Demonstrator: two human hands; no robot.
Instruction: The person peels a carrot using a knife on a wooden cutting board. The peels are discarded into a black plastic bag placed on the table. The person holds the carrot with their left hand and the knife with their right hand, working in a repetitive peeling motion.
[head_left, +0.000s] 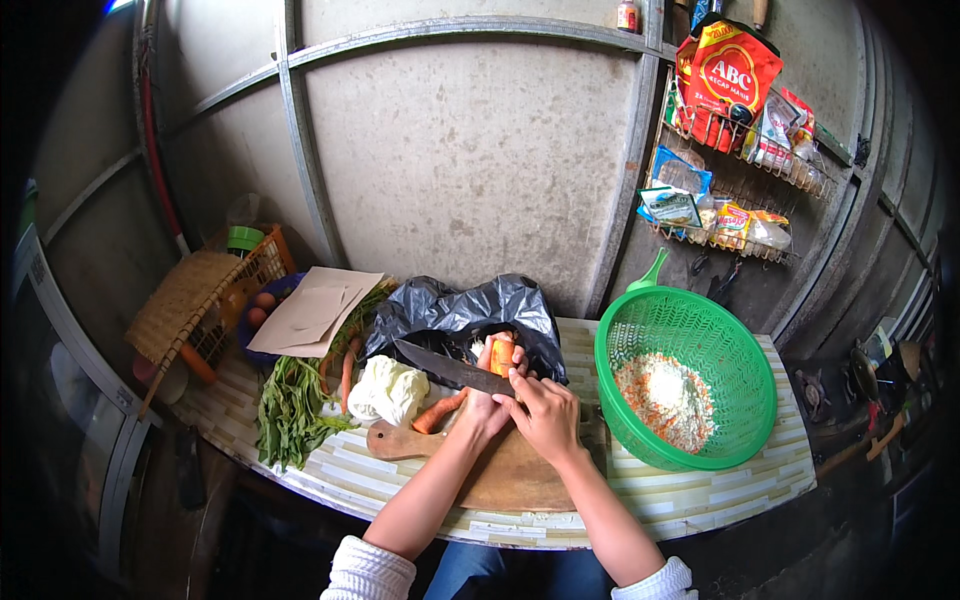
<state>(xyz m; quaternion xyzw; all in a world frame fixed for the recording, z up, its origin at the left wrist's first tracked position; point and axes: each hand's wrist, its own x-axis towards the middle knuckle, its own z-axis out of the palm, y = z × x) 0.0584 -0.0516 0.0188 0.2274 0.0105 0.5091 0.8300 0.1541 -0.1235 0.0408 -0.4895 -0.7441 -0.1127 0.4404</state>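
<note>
My left hand (486, 411) holds a peeled-looking orange carrot piece (501, 357) upright over the mouth of a black plastic bag (480, 304). A broad dark-bladed knife (454, 369) is gripped in my right hand (551, 416), its tip to the left and its blade lying across my left hand. The handle is hidden by my fingers. Beneath my wrists is a wooden cutting board (517, 476), its handle toward the left. A whole carrot (439, 411) rests just above that handle, beside a pale cabbage (388, 391).
A green plastic colander (686, 375) with shredded white and orange vegetables (664, 401) stands at right. Leafy greens (292, 409), brown paper sheets (315, 309), a blue bowl of eggs (262, 307) and an orange basket (277, 255) crowd the left. Wire racks (750, 244) hang on the wall.
</note>
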